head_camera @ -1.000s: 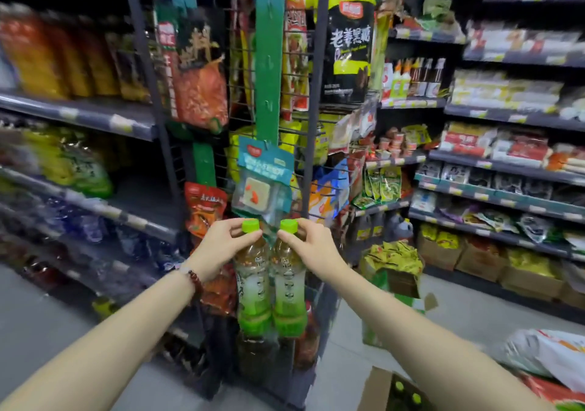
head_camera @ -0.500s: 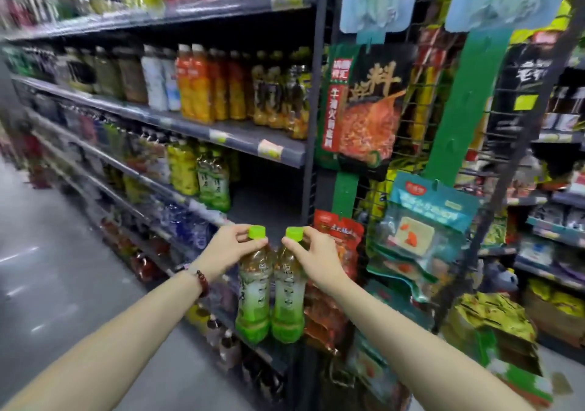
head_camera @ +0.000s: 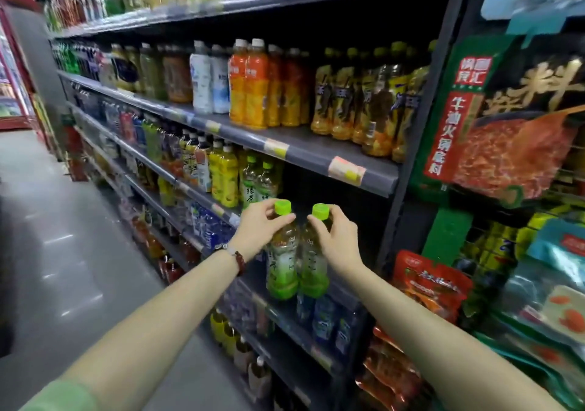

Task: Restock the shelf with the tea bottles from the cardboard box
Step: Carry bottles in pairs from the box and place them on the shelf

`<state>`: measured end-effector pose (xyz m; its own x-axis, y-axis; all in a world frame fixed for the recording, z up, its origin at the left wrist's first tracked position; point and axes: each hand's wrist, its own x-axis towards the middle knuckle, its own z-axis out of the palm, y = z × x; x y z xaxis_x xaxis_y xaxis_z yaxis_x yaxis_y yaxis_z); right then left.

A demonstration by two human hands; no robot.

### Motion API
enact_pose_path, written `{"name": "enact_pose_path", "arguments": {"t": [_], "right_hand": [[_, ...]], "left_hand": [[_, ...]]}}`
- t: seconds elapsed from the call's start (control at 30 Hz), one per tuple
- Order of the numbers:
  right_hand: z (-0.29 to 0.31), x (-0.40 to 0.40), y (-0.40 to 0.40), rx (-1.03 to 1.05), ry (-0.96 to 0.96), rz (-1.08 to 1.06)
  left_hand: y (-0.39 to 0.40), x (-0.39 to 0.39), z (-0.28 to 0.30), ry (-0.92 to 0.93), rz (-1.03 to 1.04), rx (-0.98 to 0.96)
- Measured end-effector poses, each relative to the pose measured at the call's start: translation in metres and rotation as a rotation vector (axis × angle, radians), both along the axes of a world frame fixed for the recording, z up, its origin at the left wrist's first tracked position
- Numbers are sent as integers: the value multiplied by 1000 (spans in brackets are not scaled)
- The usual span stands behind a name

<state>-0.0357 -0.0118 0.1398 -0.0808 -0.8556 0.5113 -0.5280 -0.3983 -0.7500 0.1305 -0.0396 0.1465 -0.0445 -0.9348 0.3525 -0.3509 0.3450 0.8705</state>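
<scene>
I hold two green tea bottles upright side by side in front of the drinks shelf. My left hand (head_camera: 257,232) pinches the neck of the left tea bottle (head_camera: 281,266) just under its green cap. My right hand (head_camera: 336,240) pinches the neck of the right tea bottle (head_camera: 313,268) the same way. Both bottles hang in the air before a dark gap on the middle shelf (head_camera: 319,311). Two matching green-capped tea bottles (head_camera: 258,184) stand on that shelf just left of the gap. The cardboard box is out of view.
The shelf above (head_camera: 285,149) carries orange and yellow drink bottles. Lower shelves hold water and other bottles (head_camera: 209,230). A wire rack with hanging snack packets (head_camera: 512,131) juts out at the right. The grey aisle floor (head_camera: 63,252) stretches along the left.
The view has swung left from the hanging rack to the drinks shelf. Both hands carried the two bottles closer to the gap on the middle shelf, grips unchanged.
</scene>
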Motion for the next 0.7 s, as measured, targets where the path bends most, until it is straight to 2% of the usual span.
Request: {"name": "enact_pose_path", "arguments": {"t": [0.37,0.57,0.7], "right_hand": [[-7,33,-116,-47,-2,-180],[-18,31,-151,-12,49,-333],[-16,34,-172,90,37,-373]], "left_hand": [[-130,17,17,-48,-55,-115],[-180,13,-1,-58,-176,-33],[-208,17,-14,-38,-261,4]]}}
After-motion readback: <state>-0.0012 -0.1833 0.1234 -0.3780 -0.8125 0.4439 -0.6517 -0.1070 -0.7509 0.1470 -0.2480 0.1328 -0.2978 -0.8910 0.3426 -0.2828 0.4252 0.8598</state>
